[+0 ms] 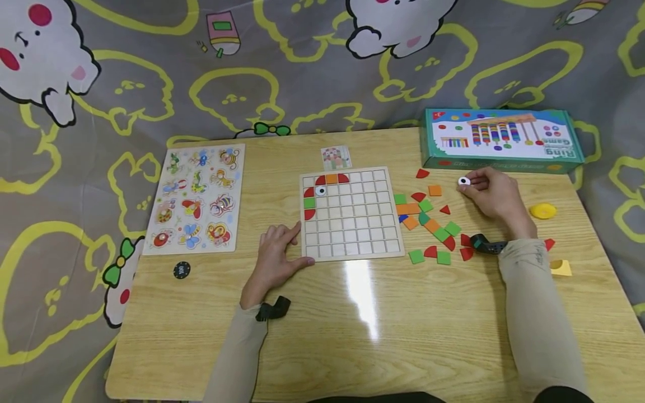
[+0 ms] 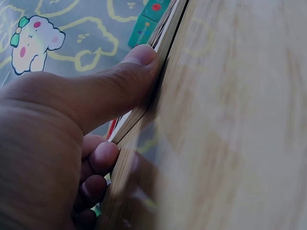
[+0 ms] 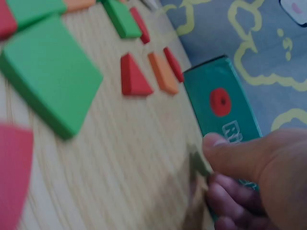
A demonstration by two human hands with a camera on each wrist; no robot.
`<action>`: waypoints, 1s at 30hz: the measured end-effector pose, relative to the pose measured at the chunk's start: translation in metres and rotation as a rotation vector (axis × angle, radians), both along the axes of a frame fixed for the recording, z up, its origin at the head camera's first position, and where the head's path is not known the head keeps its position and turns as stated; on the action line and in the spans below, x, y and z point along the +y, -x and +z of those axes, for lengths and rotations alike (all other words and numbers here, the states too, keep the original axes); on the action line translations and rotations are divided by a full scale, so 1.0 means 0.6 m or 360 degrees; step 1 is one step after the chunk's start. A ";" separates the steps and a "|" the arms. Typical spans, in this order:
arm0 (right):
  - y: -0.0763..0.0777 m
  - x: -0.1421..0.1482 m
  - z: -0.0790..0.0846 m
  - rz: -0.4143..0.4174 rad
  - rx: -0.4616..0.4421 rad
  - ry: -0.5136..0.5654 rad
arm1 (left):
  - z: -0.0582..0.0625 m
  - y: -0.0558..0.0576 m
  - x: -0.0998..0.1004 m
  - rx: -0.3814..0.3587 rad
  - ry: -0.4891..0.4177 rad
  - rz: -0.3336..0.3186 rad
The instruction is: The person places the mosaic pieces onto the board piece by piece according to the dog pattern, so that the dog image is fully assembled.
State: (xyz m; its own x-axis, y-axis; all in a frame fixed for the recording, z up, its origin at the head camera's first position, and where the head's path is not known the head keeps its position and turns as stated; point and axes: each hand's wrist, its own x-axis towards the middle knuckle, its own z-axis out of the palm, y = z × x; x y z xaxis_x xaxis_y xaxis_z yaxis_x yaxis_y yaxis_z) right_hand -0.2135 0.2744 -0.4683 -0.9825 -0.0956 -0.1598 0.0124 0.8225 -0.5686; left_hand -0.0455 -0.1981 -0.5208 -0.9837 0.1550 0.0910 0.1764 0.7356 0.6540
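Observation:
Between thumb and fingers my right hand [image 1: 492,195] pinches a small white disc with a black dot [image 1: 464,181], an eye piece, near the green box. The disc does not show in the right wrist view. My left hand [image 1: 276,252] touches the lower left corner of the wooden grid board [image 1: 353,253], its index finger at the left edge and its thumb at the front edge. Red quarter-round pieces [image 1: 309,214], an orange square [image 1: 331,179], a green square [image 1: 309,203] and another eye piece [image 1: 321,191] lie in the board's upper left cells.
Loose green, red and orange pieces [image 1: 434,191] are scattered right of the board. Behind them stands the green box [image 1: 504,164]. A picture card [image 1: 336,158] lies behind the board, an insect puzzle [image 1: 194,201] at left, a black chip [image 1: 182,270] below it. Yellow pieces [image 1: 543,211] lie at right.

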 end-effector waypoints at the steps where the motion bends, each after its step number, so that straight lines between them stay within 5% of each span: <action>1: -0.002 -0.003 0.002 0.0015 0.0016 0.0028 | 0.000 0.000 0.000 0.0005 -0.0001 0.0001; 9: -0.012 -0.050 0.022 0.0096 0.0198 0.0344 | -0.001 0.001 0.000 0.0019 0.0001 -0.0003; 16: -0.008 -0.114 0.029 0.0244 0.0163 0.0633 | -0.002 0.000 0.001 0.0022 -0.0011 0.0005; 30: 0.014 -0.242 0.010 0.0493 0.0092 0.0752 | -0.004 0.001 -0.002 0.0051 -0.0027 -0.0002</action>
